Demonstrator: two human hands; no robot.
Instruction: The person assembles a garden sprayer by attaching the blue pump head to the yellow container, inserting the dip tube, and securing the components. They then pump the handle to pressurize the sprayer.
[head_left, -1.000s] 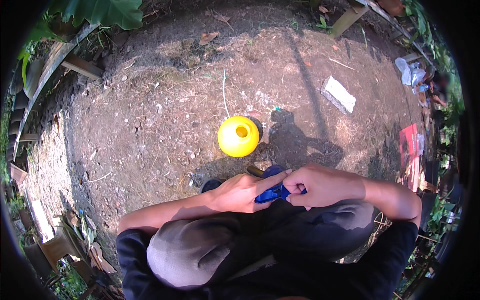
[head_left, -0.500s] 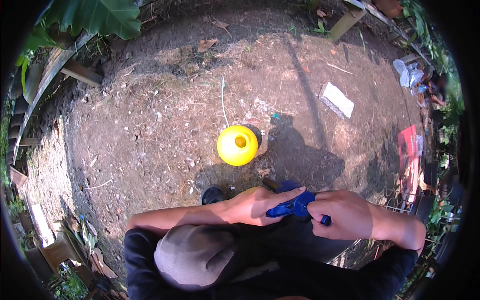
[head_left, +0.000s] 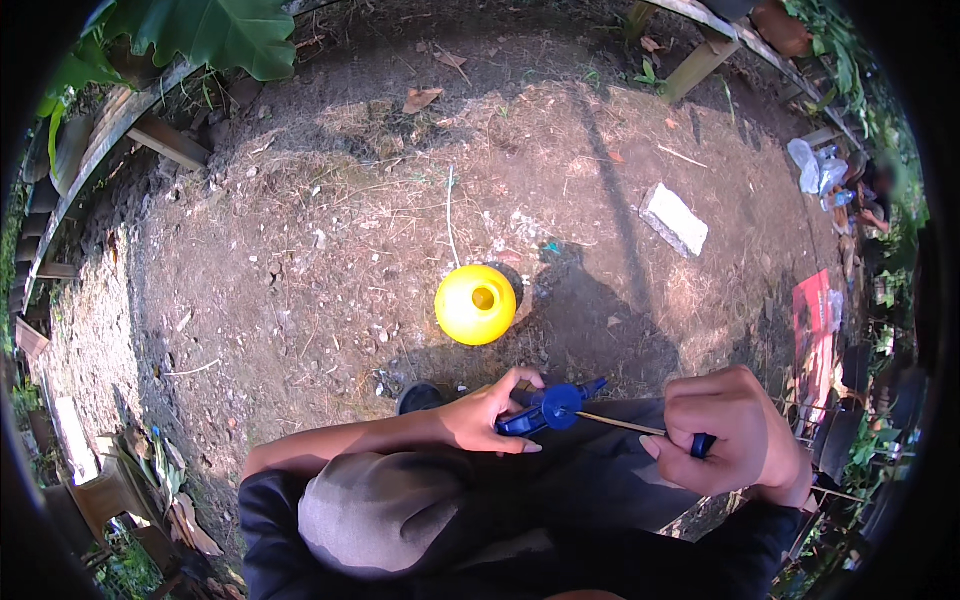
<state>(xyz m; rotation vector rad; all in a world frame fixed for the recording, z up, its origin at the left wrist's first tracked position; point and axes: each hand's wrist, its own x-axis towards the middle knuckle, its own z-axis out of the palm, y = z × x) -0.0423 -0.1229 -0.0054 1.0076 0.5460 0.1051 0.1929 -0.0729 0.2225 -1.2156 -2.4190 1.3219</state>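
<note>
My left hand (head_left: 488, 410) grips a blue pump body (head_left: 553, 408) in front of my waist. A thin pale rod (head_left: 620, 424) runs from that body to a small blue handle (head_left: 703, 445), which my right hand (head_left: 730, 432) holds in a fist. The two hands are about a hand's width apart. On the dirt just beyond them stands a round yellow container (head_left: 476, 303) with an open neck on top. My dark clothing fills the lower part of the view.
Bare dirt ground (head_left: 300, 260) with dry grass spreads ahead. A white block (head_left: 675, 218) lies at right, a red sheet (head_left: 812, 330) and crumpled plastic bags (head_left: 818, 165) farther right. Wooden planks (head_left: 165, 142) and large green leaves (head_left: 210, 35) border the upper left.
My hands were together on the blue part. My right hand has moved right, drawing the thin rod out of the pump body, while my left hand stayed on it.
</note>
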